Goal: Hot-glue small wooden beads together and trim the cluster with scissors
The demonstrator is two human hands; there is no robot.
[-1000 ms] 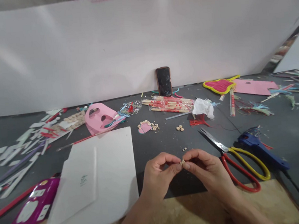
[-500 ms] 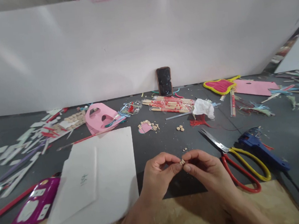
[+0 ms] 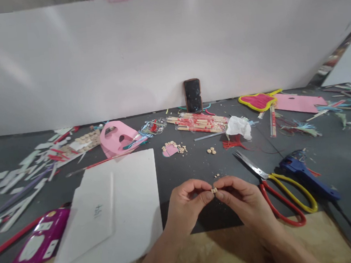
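Note:
Between the fingertips of both hands sits a small cluster of pale wooden pieces [image 3: 214, 190]. My left hand [image 3: 190, 202] pinches it from the left with thumb and forefinger, and my right hand [image 3: 242, 197] pinches it from the right. Just beyond the fingers lie a few loose wooden bits [image 3: 217, 176]. Farther off rests a similar small wooden cluster [image 3: 211, 150]. Many tiny wooden pieces [image 3: 182, 148] are scattered beside and on a pink paper shape [image 3: 170, 150].
Right of my hands lie scissors [image 3: 280, 183] with red and yellow handles and a blue glue gun [image 3: 310, 176]. A white board [image 3: 132, 193] is at the left, near a purple case [image 3: 43, 239]. Packaged sticks [image 3: 198, 123] lie before an upright phone [image 3: 193, 96].
Both hands stay in nearly the same place. The wooden cluster has turned very slightly between the fingertips.

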